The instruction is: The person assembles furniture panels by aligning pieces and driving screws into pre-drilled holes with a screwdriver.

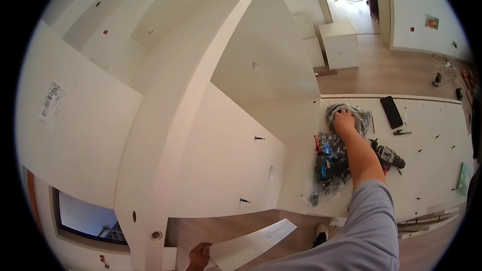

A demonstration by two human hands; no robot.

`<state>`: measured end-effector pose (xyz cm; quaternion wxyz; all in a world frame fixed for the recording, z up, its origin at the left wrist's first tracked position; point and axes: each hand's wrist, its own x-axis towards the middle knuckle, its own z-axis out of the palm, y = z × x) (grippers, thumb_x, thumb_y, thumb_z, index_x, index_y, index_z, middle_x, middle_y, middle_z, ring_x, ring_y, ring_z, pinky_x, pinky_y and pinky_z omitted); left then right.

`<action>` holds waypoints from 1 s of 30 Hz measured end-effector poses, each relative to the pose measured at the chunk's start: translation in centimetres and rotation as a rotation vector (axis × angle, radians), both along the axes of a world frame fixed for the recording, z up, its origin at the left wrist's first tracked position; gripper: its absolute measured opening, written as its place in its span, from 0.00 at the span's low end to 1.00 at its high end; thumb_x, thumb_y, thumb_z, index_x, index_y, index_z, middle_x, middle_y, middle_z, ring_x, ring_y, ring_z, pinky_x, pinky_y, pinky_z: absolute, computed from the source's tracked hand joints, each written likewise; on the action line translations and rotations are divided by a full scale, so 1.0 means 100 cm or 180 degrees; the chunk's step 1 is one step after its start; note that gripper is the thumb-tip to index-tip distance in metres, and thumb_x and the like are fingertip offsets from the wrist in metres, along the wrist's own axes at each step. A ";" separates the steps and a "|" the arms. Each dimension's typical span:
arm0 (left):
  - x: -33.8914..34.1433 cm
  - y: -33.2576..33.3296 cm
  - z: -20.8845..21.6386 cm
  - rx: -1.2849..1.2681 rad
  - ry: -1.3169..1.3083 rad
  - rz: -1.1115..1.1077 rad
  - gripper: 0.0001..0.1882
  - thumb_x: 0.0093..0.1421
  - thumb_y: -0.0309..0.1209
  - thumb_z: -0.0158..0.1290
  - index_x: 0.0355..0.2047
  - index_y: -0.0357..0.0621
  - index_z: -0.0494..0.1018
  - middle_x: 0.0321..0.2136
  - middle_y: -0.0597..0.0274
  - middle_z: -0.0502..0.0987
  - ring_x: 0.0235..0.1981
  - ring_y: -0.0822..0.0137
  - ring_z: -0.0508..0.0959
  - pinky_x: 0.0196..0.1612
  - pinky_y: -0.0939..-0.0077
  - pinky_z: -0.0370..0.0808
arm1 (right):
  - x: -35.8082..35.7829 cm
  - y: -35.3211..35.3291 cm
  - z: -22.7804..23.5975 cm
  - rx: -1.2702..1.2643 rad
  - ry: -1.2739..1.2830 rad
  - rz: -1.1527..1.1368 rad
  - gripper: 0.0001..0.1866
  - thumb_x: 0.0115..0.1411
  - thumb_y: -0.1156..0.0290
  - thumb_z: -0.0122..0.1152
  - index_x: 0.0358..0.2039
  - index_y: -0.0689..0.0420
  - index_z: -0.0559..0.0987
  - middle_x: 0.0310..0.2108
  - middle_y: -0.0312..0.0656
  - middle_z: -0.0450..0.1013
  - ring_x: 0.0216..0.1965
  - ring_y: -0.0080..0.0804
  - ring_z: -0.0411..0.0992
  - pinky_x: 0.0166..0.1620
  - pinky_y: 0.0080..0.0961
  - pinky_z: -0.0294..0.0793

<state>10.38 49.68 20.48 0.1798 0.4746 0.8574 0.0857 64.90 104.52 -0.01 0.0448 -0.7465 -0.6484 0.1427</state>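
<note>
My left hand point(200, 256) grips the end of a narrow white board point(256, 243), held low over the floor beside the cabinet. My right hand point(345, 122) reaches into a clear plastic bag point(364, 119) full of small dark hardware; its curled fingertips are hidden there. Nearer to me, a second bag of fittings point(339, 158) lies under a blue screwdriver with a red shaft point(322, 168). Right of my forearm rests a cordless drill point(389, 157). The bags and tools lie on a large white panel point(427, 120).
A tall white cabinet point(165, 135) fills the left; two bolts point(259, 138) stick out of its panel. On the work panel lie a black phone point(391, 112), drill bits point(401, 132) and several screws. White boxes point(339, 45) and tangled cables point(442, 66) are on the floor beyond.
</note>
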 end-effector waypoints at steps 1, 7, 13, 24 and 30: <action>0.001 0.000 0.001 0.0017 -0.0008 -0.0007 0.14 0.69 0.37 0.51 0.43 0.48 0.84 0.23 0.60 0.83 0.24 0.64 0.84 0.34 0.66 0.81 | 0.000 -0.004 -0.001 -0.0041 0.0023 0.0008 0.17 0.68 0.66 0.54 0.55 0.52 0.82 0.62 0.47 0.70 0.65 0.53 0.66 0.62 0.50 0.72; -0.008 -0.012 -0.007 0.0076 -0.0314 0.0339 0.14 0.70 0.38 0.51 0.43 0.48 0.84 0.22 0.60 0.83 0.23 0.65 0.84 0.32 0.67 0.80 | -0.004 -0.004 -0.015 0.0239 0.0275 0.0152 0.13 0.66 0.73 0.57 0.47 0.54 0.86 0.57 0.49 0.74 0.59 0.53 0.73 0.55 0.47 0.80; -0.006 -0.003 -0.007 0.0119 0.0085 -0.0071 0.14 0.70 0.39 0.51 0.43 0.48 0.84 0.21 0.60 0.82 0.23 0.65 0.84 0.31 0.67 0.80 | 0.022 0.003 -0.023 0.0516 0.0700 -0.0341 0.14 0.63 0.77 0.58 0.47 0.56 0.86 0.45 0.54 0.81 0.46 0.55 0.80 0.49 0.48 0.82; -0.016 -0.010 -0.011 0.0112 0.0013 -0.0081 0.14 0.71 0.40 0.52 0.42 0.48 0.84 0.22 0.60 0.82 0.24 0.63 0.84 0.34 0.65 0.80 | 0.064 -0.030 0.010 0.0727 0.6845 -0.2624 0.13 0.69 0.73 0.61 0.52 0.63 0.79 0.34 0.45 0.77 0.37 0.38 0.78 0.35 0.30 0.85; -0.017 -0.012 -0.012 0.0314 0.0125 -0.0312 0.14 0.71 0.41 0.52 0.41 0.46 0.83 0.23 0.58 0.83 0.27 0.59 0.84 0.36 0.62 0.79 | 0.080 -0.065 0.054 0.0377 0.7823 -0.1966 0.18 0.76 0.55 0.51 0.40 0.57 0.79 0.30 0.39 0.76 0.33 0.32 0.77 0.34 0.28 0.84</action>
